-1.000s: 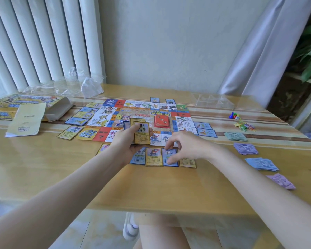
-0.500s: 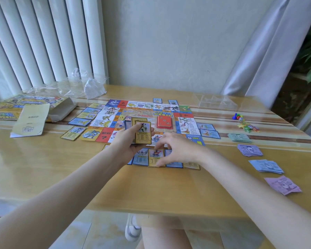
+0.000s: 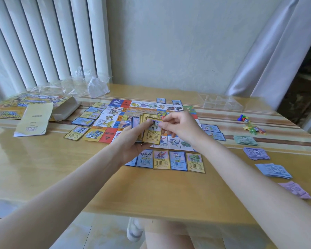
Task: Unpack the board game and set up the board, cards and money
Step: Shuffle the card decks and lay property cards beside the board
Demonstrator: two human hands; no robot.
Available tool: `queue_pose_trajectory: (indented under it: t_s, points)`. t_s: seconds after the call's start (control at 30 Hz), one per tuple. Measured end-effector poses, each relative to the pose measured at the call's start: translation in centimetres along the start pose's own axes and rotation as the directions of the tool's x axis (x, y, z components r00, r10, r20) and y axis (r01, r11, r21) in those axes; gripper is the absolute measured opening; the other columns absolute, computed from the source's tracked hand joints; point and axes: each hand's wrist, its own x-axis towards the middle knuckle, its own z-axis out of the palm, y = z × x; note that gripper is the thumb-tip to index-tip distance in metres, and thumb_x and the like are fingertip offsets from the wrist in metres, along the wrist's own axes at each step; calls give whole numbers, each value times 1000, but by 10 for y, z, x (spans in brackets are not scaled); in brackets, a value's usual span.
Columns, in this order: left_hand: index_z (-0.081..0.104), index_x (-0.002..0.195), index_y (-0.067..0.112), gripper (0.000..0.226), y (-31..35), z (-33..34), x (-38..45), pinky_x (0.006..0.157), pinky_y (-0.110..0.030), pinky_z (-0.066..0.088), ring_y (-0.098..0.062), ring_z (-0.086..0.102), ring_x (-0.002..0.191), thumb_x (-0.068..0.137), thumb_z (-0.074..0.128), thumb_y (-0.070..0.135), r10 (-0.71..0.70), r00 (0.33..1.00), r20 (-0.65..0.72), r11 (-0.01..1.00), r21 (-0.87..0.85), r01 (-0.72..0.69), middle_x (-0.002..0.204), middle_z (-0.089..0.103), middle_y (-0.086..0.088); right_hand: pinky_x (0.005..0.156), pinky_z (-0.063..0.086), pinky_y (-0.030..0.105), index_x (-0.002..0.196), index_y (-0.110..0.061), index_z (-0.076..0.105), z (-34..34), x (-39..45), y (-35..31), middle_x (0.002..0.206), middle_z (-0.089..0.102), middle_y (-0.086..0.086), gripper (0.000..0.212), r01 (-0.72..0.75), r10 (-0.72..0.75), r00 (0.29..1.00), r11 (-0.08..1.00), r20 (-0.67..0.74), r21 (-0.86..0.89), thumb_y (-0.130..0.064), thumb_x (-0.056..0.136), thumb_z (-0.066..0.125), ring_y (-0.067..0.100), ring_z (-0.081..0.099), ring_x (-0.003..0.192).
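Head view: the game board point(image 3: 115, 112) lies flat at the middle of the wooden table point(image 3: 151, 191), its border squares printed with cartoon creatures; one red square near its 7 o'clock corner carries a black "?" (the other print is too small to read). Above the board's centre the left hand point(image 3: 131, 141) grips a fanned stack of property cards point(image 3: 152, 133), fingers curled under it and thumb on top. The right hand point(image 3: 178, 126) pinches the upper right edge of the front, yellow-bordered card. A row of laid-out cards point(image 3: 171, 159) lies just below the board at 6 o'clock, alternating blue and yellow borders, with more cards along its 9 o'clock and 3 o'clock sides. At 3 to 4 o'clock sit four piles of play money point(image 3: 273, 170), green, purple, blue and pink. The game box point(image 3: 7, 108) and a cream booklet point(image 3: 34, 119) rest at 10 o'clock, small coloured pawns point(image 3: 242, 118) at 2 o'clock.
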Motion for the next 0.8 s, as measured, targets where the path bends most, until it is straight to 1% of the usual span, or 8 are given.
queue_pose_trajectory:
  t_s: [0.07,0.13,0.27,0.37,0.47,0.6,0.7,0.8]
  points:
    - [65,100,9,27,2,-2,1,71,-30,59,-19,69,77,89,58,33,-11,999,46,999,-36,12,92,72,-12,48,42,13,73,-19,61,0,2,3,64,63,-4,14,-9,9,1000,1000,-23,26,-15,84,69,-3,55,49]
    - [65,103,11,30,4,-5,3,65,-31,59,-21,70,74,91,55,36,-23,997,70,995,-94,30,91,72,-12,47,42,13,73,-18,61,0,3,4,65,63,-3,14,-13,14,999,999,-31,36,-14,83,69,-4,54,48]
    - [60,103,6,18,4,-7,3,64,-32,58,-25,68,72,90,51,16,-20,998,56,988,-153,28,82,71,-15,47,40,10,68,-19,62,0,5,3,62,64,-5,17,11,-10,999,999,-34,31,-14,82,71,-2,55,49]
    - [58,99,3,13,4,-5,4,59,-29,59,-24,69,71,88,54,6,-14,1000,18,994,-108,16,82,68,-15,51,42,12,68,-18,62,-1,8,3,65,64,-1,17,0,-1,1000,1000,-29,-8,-16,81,72,7,58,57]
    - [60,94,5,7,10,-4,5,70,-30,59,-24,69,79,89,55,6,30,1000,-5,999,-38,-30,86,69,-15,55,45,18,66,-17,62,-3,12,2,64,62,-1,18,-9,10,993,1000,-119,3,-15,81,72,9,57,57]
    - [55,110,2,21,36,-23,11,83,-33,56,-27,68,98,91,48,5,165,986,10,983,-84,-163,105,69,-20,60,42,26,67,-17,60,-16,20,-3,65,60,1,20,-24,47,961,996,-273,89,-12,83,69,11,51,57]
    - [56,106,1,18,56,-36,9,76,-27,57,-18,72,83,94,43,6,226,974,-19,973,-45,-227,88,74,-12,57,42,25,68,-18,59,-18,26,-9,65,59,1,19,-15,51,967,990,-249,143,-11,83,69,10,50,56]
    - [59,96,2,14,65,-39,5,65,-24,58,-14,72,70,95,45,6,263,963,-57,964,-15,-264,75,74,-7,59,41,23,72,-15,62,-13,31,-14,66,59,-2,13,-13,38,975,993,-217,114,-13,83,69,7,49,56]
